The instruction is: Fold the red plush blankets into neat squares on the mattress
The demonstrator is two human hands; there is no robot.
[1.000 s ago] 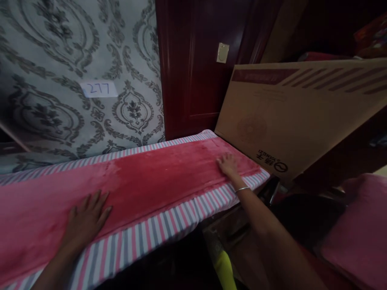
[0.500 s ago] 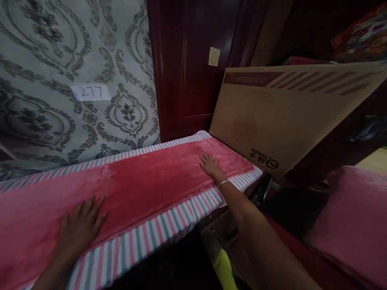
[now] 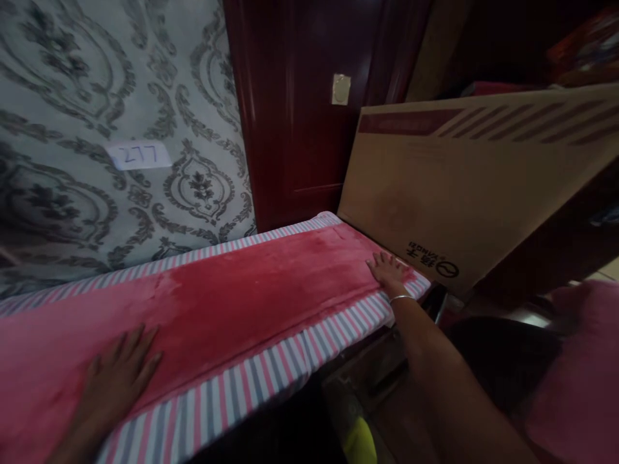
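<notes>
A long strip of red-pink plush fabric (image 3: 232, 303) lies flat over a striped cloth (image 3: 251, 380) in white, pink and grey-blue. My left hand (image 3: 117, 374) rests palm down on the plush toward the left, fingers spread. Near the far right end, my right hand (image 3: 388, 274) presses flat on the same plush, fingers apart, with a silvery bracelet on the wrist. Neither hand grips anything. The plush shows darker and lighter patches in its nap.
A large cardboard box (image 3: 449, 187) stands against the right end of the striped cloth. Patterned wallpaper (image 3: 193, 122) and a dark red door (image 3: 309, 129) are behind. At lower right is a pink plush item (image 3: 580, 380); a yellow-green object (image 3: 360, 441) sits below the edge.
My right hand has slid right along the plush toward its end, beside the box. My left hand stays on the fabric in nearly the same place. The view has shifted slightly.
</notes>
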